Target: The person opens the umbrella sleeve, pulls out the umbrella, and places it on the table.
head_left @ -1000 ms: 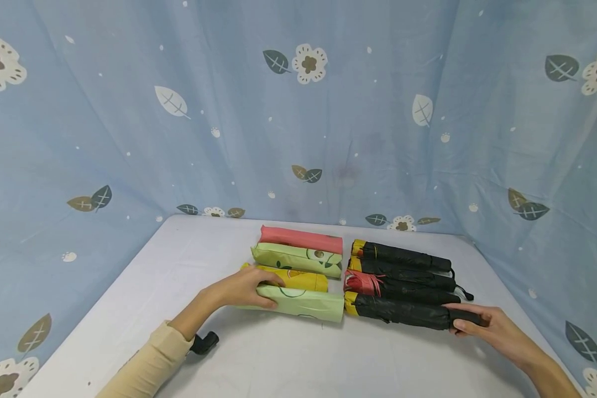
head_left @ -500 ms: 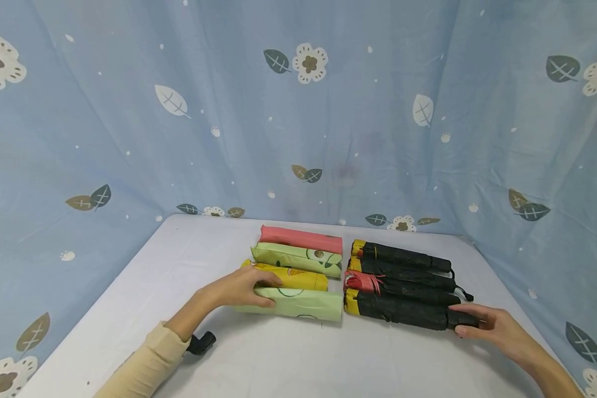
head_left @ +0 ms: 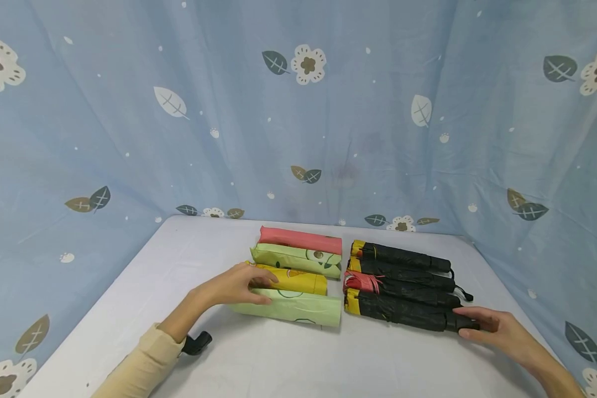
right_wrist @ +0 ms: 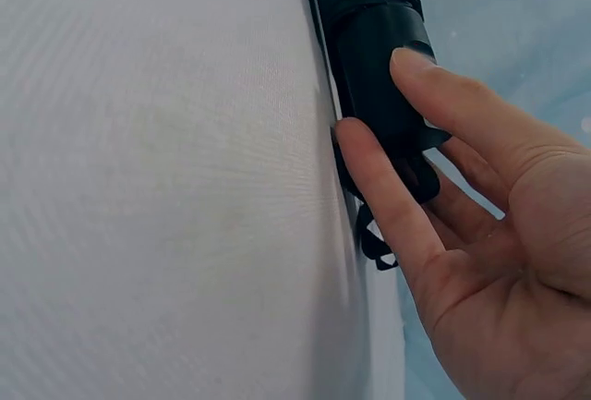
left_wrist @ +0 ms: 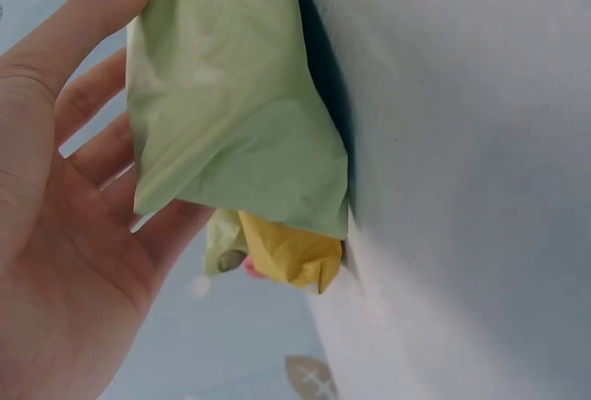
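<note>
In the head view, my left hand (head_left: 236,284) straddles the left end of a light green fabric sleeve (head_left: 303,308), thumb in front and fingers over the top. The left wrist view shows this sleeve (left_wrist: 222,95) with my thumb at its edge and straight fingers (left_wrist: 97,95) behind it. My right hand (head_left: 499,334) is at the handle end of the nearest folded black umbrella (head_left: 403,312), which has a yellow tip. In the right wrist view, thumb and fingers lie loosely around the black handle (right_wrist: 379,72), fairly straight.
Behind the light green sleeve lie a yellow sleeve (head_left: 305,281), an avocado-print green sleeve (head_left: 288,258) and a red sleeve (head_left: 303,239). More folded umbrellas (head_left: 408,256) line up at right, one red-ended (head_left: 360,282). A blue patterned curtain (head_left: 229,110) surrounds the white table (head_left: 288,365).
My left hand has slid slightly left along the light green sleeve, which shifted a little left. My right hand has eased right, towards the end of the umbrella handle, its fingers looser.
</note>
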Motion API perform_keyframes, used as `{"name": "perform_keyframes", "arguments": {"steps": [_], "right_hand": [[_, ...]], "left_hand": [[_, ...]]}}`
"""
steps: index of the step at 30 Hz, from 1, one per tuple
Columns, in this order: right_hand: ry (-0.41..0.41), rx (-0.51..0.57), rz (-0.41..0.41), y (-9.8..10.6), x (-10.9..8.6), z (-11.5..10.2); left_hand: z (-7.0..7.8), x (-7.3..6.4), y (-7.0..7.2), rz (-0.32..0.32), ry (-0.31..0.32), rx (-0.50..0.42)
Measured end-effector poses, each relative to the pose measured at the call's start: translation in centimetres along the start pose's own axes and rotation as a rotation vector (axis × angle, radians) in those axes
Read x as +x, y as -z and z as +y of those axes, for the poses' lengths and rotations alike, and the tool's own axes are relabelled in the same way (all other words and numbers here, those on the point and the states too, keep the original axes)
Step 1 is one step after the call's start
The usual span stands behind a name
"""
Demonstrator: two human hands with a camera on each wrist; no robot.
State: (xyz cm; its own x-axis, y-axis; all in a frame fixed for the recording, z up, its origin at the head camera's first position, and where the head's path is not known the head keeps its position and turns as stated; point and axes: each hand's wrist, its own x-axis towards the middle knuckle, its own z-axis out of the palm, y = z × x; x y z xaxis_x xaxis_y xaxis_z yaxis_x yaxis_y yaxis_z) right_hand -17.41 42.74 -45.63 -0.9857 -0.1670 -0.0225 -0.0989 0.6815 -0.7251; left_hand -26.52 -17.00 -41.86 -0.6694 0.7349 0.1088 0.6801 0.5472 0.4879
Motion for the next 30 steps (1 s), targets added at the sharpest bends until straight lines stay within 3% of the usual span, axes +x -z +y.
{"name": "perform_keyframes", "arguments": {"steps": [8, 13, 21, 26, 30], "right_hand": [[0.038, -0.032, 0.034, -0.2, -0.1, 0.0], [0.042, -0.089, 0.064, 0.2, -0.1, 0.0], [0.039, -0.061, 0.110, 1.7, 0.1, -1.1], [0.059, -0.111, 0.143, 2.2, 1.3, -2.5], [0.109, -0.203, 0.163, 2.4, 2.8, -3.9]], "left_hand": [[0.0, -0.6, 0.4, 0.036, -0.056, -0.005], [-0.2, -0.9, 0.7, 0.043, -0.059, -0.012], [-0.4, -1.0, 1.5, 0.069, -0.028, -0.045], [-0.5, -0.6, 2.2, 0.149, -0.019, 0.002], [-1.3, -0.1, 2.8, 0.268, 0.004, 0.066]]}}
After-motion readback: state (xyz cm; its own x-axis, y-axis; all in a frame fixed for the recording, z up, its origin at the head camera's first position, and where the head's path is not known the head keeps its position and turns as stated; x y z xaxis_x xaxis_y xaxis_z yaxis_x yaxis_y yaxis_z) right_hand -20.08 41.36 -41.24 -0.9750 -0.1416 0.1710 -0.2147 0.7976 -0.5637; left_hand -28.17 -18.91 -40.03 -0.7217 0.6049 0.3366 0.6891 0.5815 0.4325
